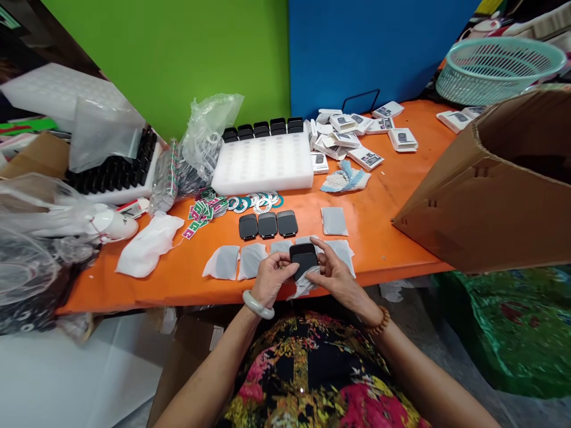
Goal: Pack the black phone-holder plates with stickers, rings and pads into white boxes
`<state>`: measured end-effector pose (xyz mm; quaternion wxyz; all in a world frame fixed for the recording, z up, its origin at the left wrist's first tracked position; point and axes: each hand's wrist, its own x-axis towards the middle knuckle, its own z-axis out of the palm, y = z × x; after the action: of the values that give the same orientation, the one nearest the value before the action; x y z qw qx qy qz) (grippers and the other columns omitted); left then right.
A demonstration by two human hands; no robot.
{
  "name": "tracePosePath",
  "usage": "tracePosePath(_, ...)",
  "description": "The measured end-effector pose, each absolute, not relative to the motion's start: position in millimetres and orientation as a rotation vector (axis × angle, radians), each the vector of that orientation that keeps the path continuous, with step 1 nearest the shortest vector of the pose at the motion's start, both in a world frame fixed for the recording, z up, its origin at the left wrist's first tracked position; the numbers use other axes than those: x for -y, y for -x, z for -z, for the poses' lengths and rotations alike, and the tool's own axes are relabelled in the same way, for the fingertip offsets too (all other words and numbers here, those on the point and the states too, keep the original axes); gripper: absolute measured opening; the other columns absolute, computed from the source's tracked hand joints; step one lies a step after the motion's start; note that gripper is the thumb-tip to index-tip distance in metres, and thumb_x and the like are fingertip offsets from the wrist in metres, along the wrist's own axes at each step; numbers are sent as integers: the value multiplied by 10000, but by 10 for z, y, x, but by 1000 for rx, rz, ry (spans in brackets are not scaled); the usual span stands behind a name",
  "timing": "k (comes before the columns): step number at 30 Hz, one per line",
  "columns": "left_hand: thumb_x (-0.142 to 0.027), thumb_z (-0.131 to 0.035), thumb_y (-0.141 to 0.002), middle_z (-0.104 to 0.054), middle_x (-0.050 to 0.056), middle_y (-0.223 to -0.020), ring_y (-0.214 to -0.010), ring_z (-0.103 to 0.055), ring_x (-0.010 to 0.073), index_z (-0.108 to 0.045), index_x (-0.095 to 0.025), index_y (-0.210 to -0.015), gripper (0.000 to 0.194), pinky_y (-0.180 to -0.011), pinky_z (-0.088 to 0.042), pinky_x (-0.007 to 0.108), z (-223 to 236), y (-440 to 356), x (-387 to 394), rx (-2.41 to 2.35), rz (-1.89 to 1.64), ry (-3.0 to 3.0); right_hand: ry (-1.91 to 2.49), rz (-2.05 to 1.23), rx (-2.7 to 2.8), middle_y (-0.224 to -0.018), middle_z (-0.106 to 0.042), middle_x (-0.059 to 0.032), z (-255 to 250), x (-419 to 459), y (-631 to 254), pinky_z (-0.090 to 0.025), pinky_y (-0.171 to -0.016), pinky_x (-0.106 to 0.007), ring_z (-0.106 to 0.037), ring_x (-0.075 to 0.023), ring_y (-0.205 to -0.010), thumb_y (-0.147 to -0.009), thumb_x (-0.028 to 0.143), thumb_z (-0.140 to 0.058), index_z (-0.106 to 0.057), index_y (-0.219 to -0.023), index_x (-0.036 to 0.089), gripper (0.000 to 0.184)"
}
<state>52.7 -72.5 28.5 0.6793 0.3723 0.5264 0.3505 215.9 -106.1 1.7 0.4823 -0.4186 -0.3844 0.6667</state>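
Note:
Between my two hands, near the front edge of the orange table, is a flat black square device [304,257] with a thin white sleeve [306,284] around its lower end. My left hand [273,274] grips the device's left side between thumb and fingers. On the right, my right hand [335,274] has its fingers on the device's edge and its thumb on the sleeve. Wrapped devices lie in a row along the table edge, among them one [223,263] at the left end. Behind them sit three bare black devices [267,225], and a separate wrapped one [334,221] lies to the right.
A white foam tray [263,167] stands at the back, black devices [261,129] behind it. Small white boxes [345,139] are heaped to its right. Ring labels [263,203] and colored cards [200,214] lie left of center. A cardboard box [486,196] occupies the right side.

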Motion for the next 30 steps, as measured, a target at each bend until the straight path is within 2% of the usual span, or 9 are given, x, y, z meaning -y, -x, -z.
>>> tracePosePath(2, -358, -836, -500, -592, -25, -612, -564, -512, 76, -645, -120, -755, 397, -566, -438, 208, -287, -519, 712, -1190, -791, -878, 990, -1666, 1031, -1107, -605, -33, -18, 1051, -2210, -521, -710, -271, -626, -151, -842, -751, 251, -714, -296, -1414, 320, 786)
tracePosePath(6, -315, -839, -488, -608, -14, -634, -602, -530, 93, -662, -126, -742, 363, -602, -452, 228, -271, -508, 717, -1192, -807, -907, 1010, -1630, 1166, -1273, -541, -53, -16, 1043, -2255, -508, -854, -307, -582, -202, -1056, -747, 259, -715, -396, -1369, 281, 700)
tracePosePath(10, -298, -847, -475, -597, -19, -633, -598, -513, 86, -661, -129, -722, 352, -579, -425, 215, -233, -525, 738, -1200, -847, -850, 1033, -1559, 1244, -1334, -502, -33, -15, 1070, -2236, -478, -937, -336, -555, -215, -1126, -749, 219, -713, -390, -1369, 318, 706)
tracePosePath(14, -299, -856, -466, -597, -13, -655, -612, -520, 85, -658, -121, -749, 389, -586, -428, 211, -213, -553, 752, -1190, -842, -806, 1000, -1568, 1182, -1328, -507, -35, 18, 1092, -2222, -483, -935, -336, -553, -220, -1137, -736, 207, -726, -406, -1341, 321, 694)
tracePosePath(20, -369, -767, -647, -619, 2, -816, -705, -598, 108, -549, -158, -1084, 532, -687, -502, 260, -241, -517, 803, -1128, -842, -852, 1001, -1611, 1027, -1212, -575, -39, 65, 1084, -2250, -515, -854, -319, -595, -208, -1043, -701, 226, -761, -428, -1306, 304, 695)
tracePosePath(22, -345, -743, -674, -618, 3, -821, -694, -596, 107, -535, -157, -1094, 505, -671, -502, 256, -269, -492, 834, -1149, -777, -933, 984, -1610, 991, -1201, -583, -35, 60, 1083, -2250, -507, -862, -311, -586, -204, -1058, -693, 214, -765, -427, -1302, 302, 702)
tracePosePath(26, -219, -757, -605, -607, -23, -716, -619, -557, 91, -575, -137, -1044, 483, -598, -458, 216, -330, -478, 883, -1183, -667, -1057, 966, -1613, 954, -1204, -587, -33, 48, 1084, -2225, -496, -866, -293, -582, -187, -1059, -698, 195, -759, -421, -1302, 303, 700)
tracePosePath(30, -265, -719, -634, -577, -36, -612, -514, -484, 75, -625, -119, -946, 356, -511, -399, 206, -344, -494, 876, -1249, -684, -1095, 983, -1606, 977, -1194, -581, -39, 46, 1080, -2205, -494, -867, -304, -580, -193, -1052, -699, 222, -761, -422, -1294, 295, 689)
